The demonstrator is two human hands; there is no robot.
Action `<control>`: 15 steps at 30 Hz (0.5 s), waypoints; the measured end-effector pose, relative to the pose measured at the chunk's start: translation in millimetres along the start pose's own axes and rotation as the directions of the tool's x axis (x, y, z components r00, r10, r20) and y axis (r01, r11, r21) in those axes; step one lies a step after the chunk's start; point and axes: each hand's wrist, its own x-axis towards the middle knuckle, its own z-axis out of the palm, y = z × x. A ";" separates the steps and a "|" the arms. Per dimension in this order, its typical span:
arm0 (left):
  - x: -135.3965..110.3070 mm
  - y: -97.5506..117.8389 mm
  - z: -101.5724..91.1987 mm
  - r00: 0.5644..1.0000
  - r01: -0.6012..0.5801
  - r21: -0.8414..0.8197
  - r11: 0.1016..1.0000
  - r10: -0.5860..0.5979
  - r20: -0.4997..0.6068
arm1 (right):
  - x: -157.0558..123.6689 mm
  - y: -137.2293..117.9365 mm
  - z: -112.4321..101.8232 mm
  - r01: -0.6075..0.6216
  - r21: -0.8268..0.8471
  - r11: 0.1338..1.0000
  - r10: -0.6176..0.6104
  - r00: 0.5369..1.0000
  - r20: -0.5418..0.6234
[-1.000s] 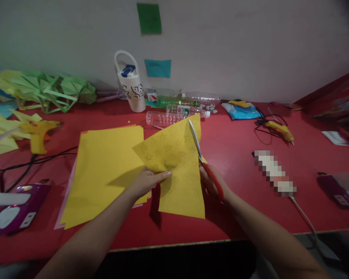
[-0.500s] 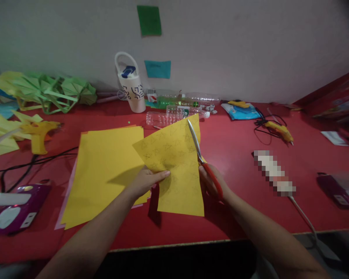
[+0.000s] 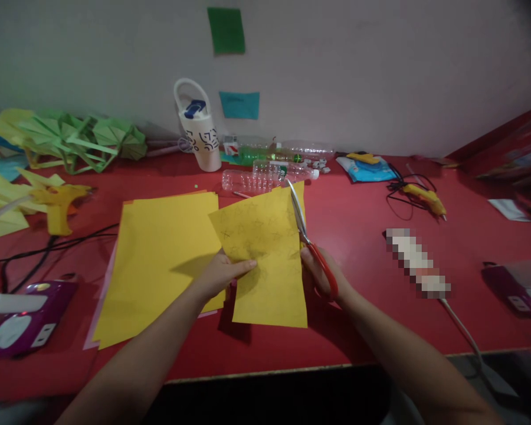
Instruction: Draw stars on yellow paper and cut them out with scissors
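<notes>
Held up over the table is a yellow paper sheet [image 3: 272, 283] with small stars drawn in rows across it. My left hand [image 3: 221, 274] pinches its left side, thumb on top and fingers underneath. My right hand [image 3: 321, 277] is closed around the red handles of a pair of scissors [image 3: 321, 262], whose blades lie along the sheet's right edge, pointing away from me. Part of my right fingers is hidden behind the handles. To the left lies a stack of yellow paper [image 3: 159, 260], with pink and orange edges peeking out.
Behind the sheet lie clear plastic bottles [image 3: 248, 180] beside a white tumbler [image 3: 206, 141]. Yellow glue guns [image 3: 59, 206] [image 3: 425, 199] with black cords rest at both sides. Folded green paper [image 3: 75, 141], a purple device [image 3: 24, 319] and a power strip [image 3: 418, 265] surround the work.
The sheet has turned slightly and flattened, its upper left corner shifting right and its lower edge left. The scissor blades look closer together at the sheet's right edge.
</notes>
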 end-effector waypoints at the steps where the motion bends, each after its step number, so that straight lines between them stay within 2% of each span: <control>1: -0.2 1.4 0.8 1.000 0.025 -0.038 0.999 -0.024 0.013 | 0.3 2.2 0.3 -0.011 0.011 1.000 0.011 1.000 -0.002; 3: -0.9 5.0 3.1 0.998 0.050 -0.121 0.991 -0.046 0.042 | 1.9 6.4 1.3 -0.051 0.067 0.996 0.051 0.999 0.011; 6: -2.2 11.0 6.4 0.999 0.010 -0.223 0.975 -0.002 0.036 | 5.1 8.5 2.3 -0.140 0.181 0.973 0.131 0.990 0.059; 10: -1.7 16.4 8.4 0.998 -0.067 -0.280 0.958 0.062 -0.024 | 6.8 3.6 1.7 -0.187 0.140 0.972 0.175 0.980 0.094; 15: 1.4 15.7 7.6 0.988 -0.127 -0.368 0.921 0.152 0.040 | 7.7 4.1 0.9 -0.189 0.138 0.972 0.184 0.982 0.046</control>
